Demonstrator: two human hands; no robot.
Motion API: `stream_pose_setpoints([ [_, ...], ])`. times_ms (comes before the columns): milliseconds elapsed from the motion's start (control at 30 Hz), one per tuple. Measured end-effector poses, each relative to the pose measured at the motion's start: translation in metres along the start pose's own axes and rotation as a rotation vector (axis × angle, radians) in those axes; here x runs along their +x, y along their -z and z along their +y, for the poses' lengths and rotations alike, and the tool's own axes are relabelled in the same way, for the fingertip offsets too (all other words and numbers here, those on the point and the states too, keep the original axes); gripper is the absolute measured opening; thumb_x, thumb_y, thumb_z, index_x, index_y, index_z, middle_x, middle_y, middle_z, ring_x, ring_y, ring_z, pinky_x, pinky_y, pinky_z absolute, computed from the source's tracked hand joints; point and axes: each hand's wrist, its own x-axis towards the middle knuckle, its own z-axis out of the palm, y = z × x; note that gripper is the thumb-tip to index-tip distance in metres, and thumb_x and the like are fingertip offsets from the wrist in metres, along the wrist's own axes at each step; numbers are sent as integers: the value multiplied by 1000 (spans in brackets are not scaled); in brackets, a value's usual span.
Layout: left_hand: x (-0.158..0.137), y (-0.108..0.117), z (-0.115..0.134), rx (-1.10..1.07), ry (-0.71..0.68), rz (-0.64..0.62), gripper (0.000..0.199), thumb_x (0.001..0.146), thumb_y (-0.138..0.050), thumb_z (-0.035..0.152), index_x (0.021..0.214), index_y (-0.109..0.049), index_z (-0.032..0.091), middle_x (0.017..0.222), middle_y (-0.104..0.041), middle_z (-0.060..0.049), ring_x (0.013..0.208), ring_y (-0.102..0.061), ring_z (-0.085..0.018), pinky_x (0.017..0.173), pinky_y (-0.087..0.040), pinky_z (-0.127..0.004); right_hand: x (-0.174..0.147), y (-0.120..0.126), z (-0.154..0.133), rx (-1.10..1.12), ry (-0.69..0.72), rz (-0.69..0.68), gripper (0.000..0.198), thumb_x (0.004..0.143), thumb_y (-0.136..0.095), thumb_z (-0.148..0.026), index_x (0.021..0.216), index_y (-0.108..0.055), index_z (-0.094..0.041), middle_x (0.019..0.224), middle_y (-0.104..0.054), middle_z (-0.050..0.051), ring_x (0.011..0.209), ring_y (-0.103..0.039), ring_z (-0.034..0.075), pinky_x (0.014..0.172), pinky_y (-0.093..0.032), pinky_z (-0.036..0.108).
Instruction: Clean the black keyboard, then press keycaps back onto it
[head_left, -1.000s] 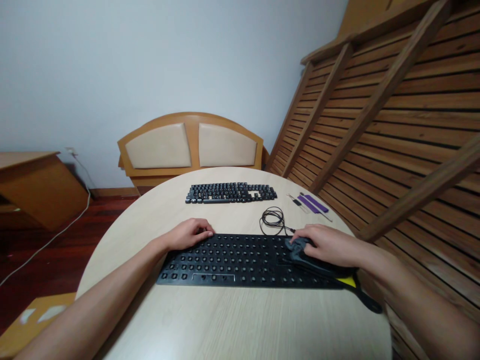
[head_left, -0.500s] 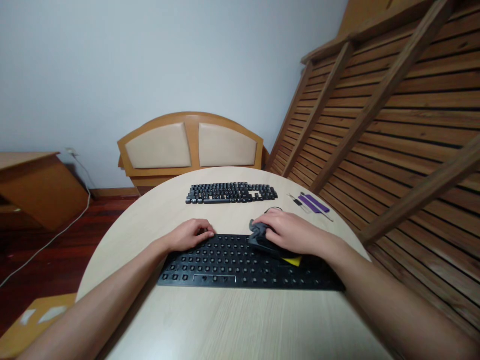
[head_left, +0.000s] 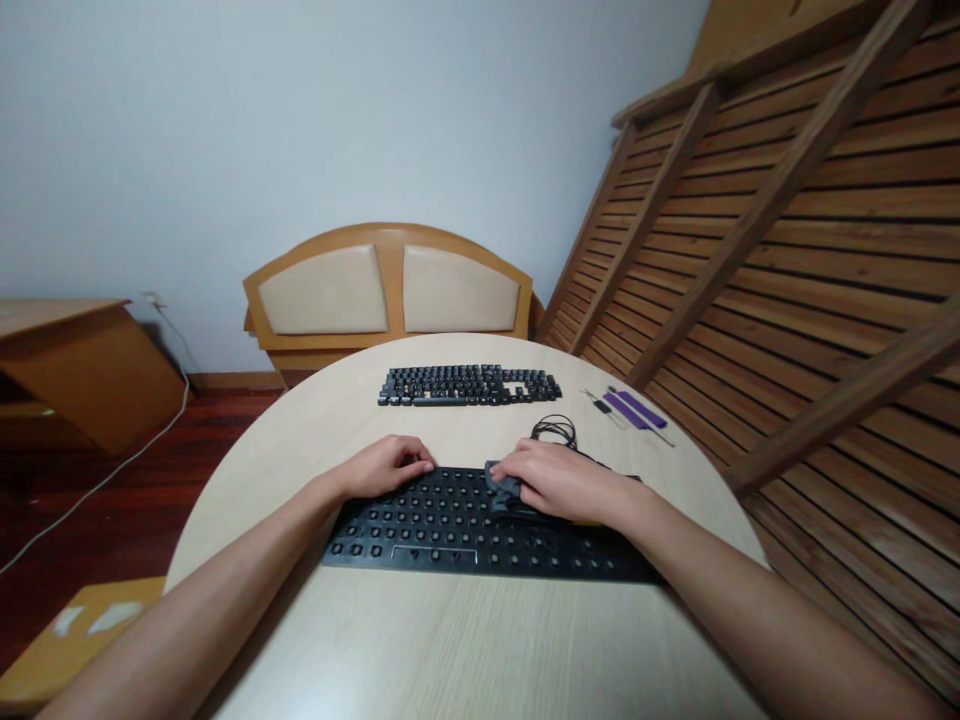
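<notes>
A black keyboard (head_left: 442, 535) with its keycaps off lies flat across the table before me, its bare key posts showing. At its upper left corner, my left hand (head_left: 386, 466) holds the edge with curled fingers. My right hand (head_left: 562, 478) is closed around a bunched dark grey cloth (head_left: 501, 488), pressed down on the upper middle of the keyboard. A sliver of something yellow shows beneath that hand; the rest of it is hidden. Behind the right hand, a coiled black cable (head_left: 553, 427) lies on the table.
Black keycaps (head_left: 442, 386) are laid out in keyboard order farther back on the round table (head_left: 480, 640). To the right lie a purple strip-like item (head_left: 634, 410) and thin metal tools. A wooden headboard (head_left: 390, 285) stands behind, and a slatted wooden frame (head_left: 787, 250) leans at right.
My right hand has slid the cloth slightly left and away from me over the keyboard, uncovering more of the cable. My left hand stays at the corner. The view has shifted slightly.
</notes>
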Motion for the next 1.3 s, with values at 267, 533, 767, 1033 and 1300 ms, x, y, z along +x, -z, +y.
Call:
stream_pose_setpoints([
  [267, 1, -1, 2, -18, -4, -12, 31, 96, -53, 41, 96, -73, 18, 92, -73, -7, 83, -65, -19, 78, -50, -31, -3, 3, -6, -26, 67, -20, 29, 86, -55, -8, 109, -70, -18, 97, -72, 9, 97, -59, 24, 86, -46, 35],
  [533, 0, 3, 5, 17, -26, -17, 34, 98, -50, 43, 95, -74, 18, 91, -74, -6, 83, -65, -19, 78, -48, -31, 12, 2, -1, 143, -43, 77, 31, 84, -54, -10, 109, -70, -18, 102, -69, 9, 96, -62, 21, 87, -46, 33],
  [767, -8, 18, -7, 69, 21, -8, 34, 95, -53, 44, 93, -74, 17, 88, -74, -5, 78, -65, -18, 72, -47, -28, 46, -3, -27, 109, -69, 241, 30, 89, -51, -12, 114, -65, -18, 108, -69, 10, 104, -59, 23, 89, -44, 35],
  [1033, -17, 23, -18, -45, 31, -55, 32, 92, -57, 45, 95, -75, 18, 92, -76, -5, 83, -66, -19, 76, -50, -29, 64, -27, -48, -86, -11, 107, 19, 88, -56, -13, 103, -66, -16, 97, -72, 10, 97, -60, 26, 82, -45, 36],
  [1300, -9, 6, -5, 148, -3, 15, 33, 95, -54, 45, 100, -73, 19, 91, -74, -6, 80, -65, -20, 76, -49, -30, 60, -41, -67, -252, -17, 186, 19, 95, -51, -15, 110, -63, -12, 102, -72, 13, 99, -59, 28, 81, -46, 40],
])
